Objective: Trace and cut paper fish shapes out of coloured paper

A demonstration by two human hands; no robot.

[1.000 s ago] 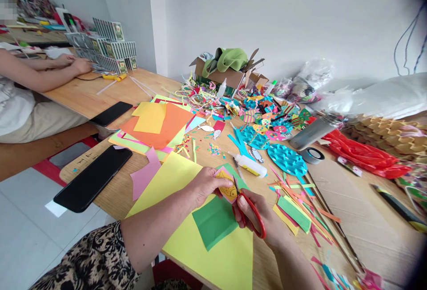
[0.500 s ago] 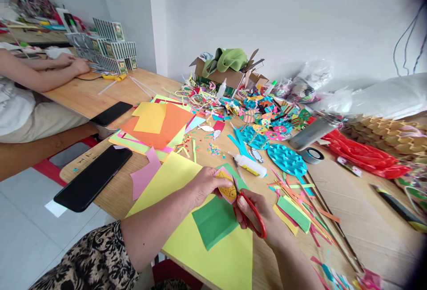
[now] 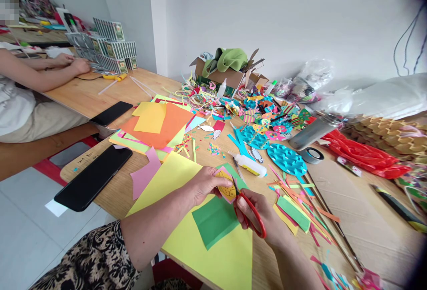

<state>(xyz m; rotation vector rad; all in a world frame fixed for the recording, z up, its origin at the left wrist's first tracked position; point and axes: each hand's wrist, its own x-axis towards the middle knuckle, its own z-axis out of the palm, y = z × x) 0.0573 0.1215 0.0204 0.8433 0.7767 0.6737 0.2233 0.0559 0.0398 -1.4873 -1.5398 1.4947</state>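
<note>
Between thumb and fingers, my left hand (image 3: 207,185) pinches a small paper fish (image 3: 227,188), orange-yellow with dark drawn marks, along with pink paper around it. My right hand (image 3: 255,210) grips red-handled scissors (image 3: 255,216), whose blades lie against the fish's right edge. Below both hands a green paper piece (image 3: 215,223) rests on a large yellow sheet (image 3: 180,179). Just beyond the hands, a white glue bottle (image 3: 251,165) lies on its side. Left of the yellow sheet is a pink paper offcut (image 3: 146,172).
Two black phones (image 3: 95,179) lie at the left edge. Orange paper (image 3: 156,125) tops a stack. Blue ovals (image 3: 287,159), paper strips (image 3: 300,210), a metal flask (image 3: 315,130) and a tape roll (image 3: 312,155) sit to the right. Another person's hands (image 3: 75,63) rest at the far left.
The scissor blades have shifted very slightly against the paper fish. Otherwise both hands hold nearly the same place.
</note>
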